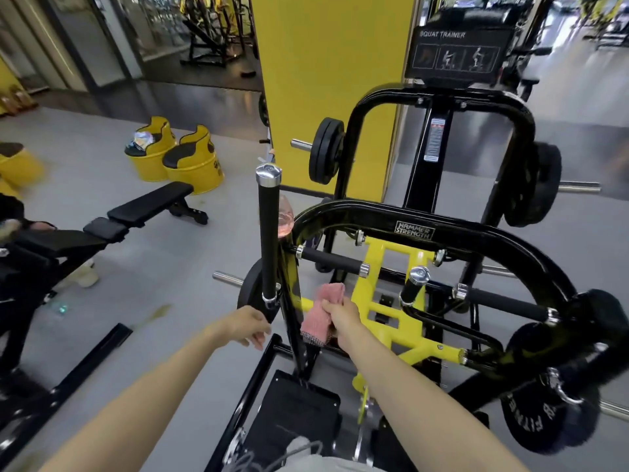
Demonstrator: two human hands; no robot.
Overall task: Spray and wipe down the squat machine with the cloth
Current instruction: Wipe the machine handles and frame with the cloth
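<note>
Squat machine of black tubular steel with a yellow inner linkage [459, 229] stands directly before the person, plates loaded. Right grip [342, 318] is closed round a folded pink cloth [323, 310], held against the frame's black upright. Left grip [250, 327] is slack-fingered and holds nothing, just beside the base of the upright black foam handle [269, 240]. A clear bottle of pinkish liquid [286, 216] sits partly hidden behind that handle; its footing cannot be judged. Risk: nudging the handle while wiping may dislodge it

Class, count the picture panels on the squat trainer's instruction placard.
3, in one row on the placard beneath the words SQUAT TRAINER: left panel, middle panel, right panel. None looks hidden.
</note>
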